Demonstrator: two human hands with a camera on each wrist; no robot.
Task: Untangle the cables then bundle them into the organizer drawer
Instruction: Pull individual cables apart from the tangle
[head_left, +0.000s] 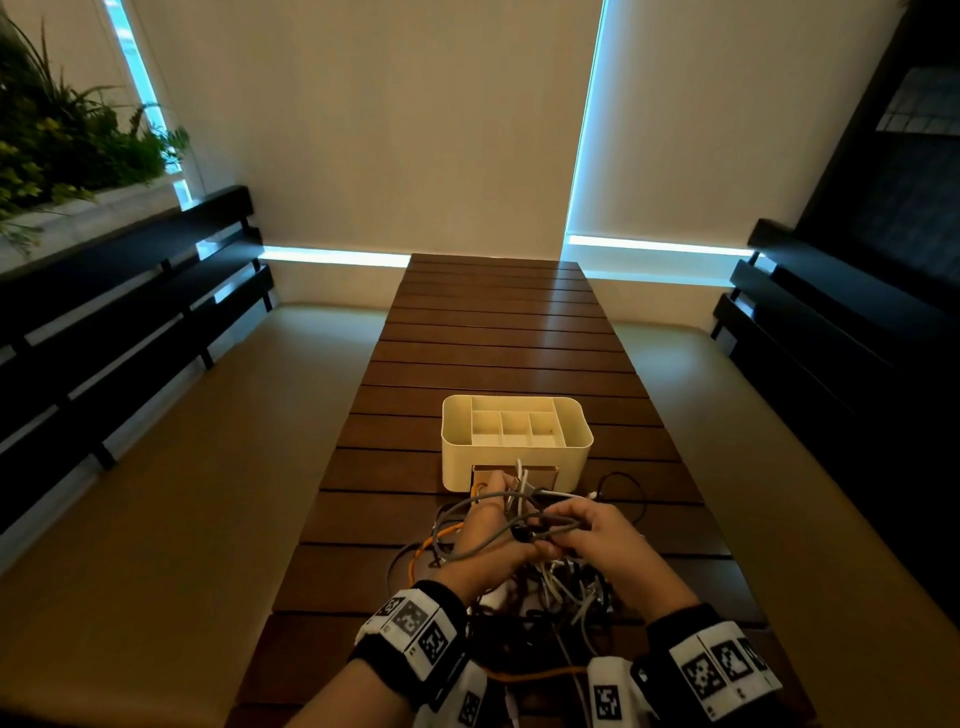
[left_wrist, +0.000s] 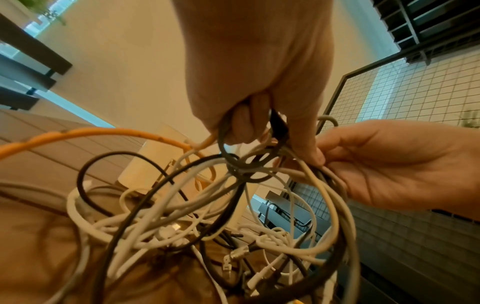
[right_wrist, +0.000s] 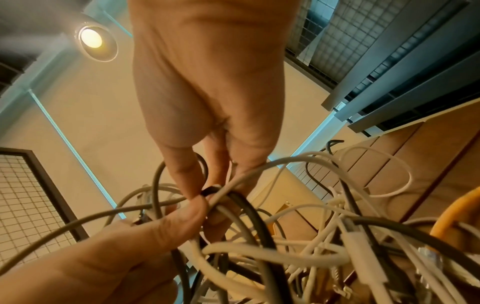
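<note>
Left hand (head_left: 480, 538) grips grey loops of cable tangle (head_left: 550, 587) lifted near table's (head_left: 498, 332) near edge; right hand (head_left: 597, 540) pinches a black cable end (right_wrist: 209, 190); organizer (head_left: 514, 441) just beyond, mid-table.

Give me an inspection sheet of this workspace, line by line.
Surface: dark slatted wooden table, bare at its far end.
Job's things: cream organizer standing on the table, top compartments empty; its drawer looks partly open, contents hidden behind the cables.
Clutter: nothing seen.
Grippers: left hand grips grey and black loops; right hand pinches a black cable with thumb and finger.
Cables: tangle of white, grey and black leads plus an orange cable, still knotted, partly lifted off the table.
Surroundings: benches on both sides, blinds down, plants at far left.
</note>
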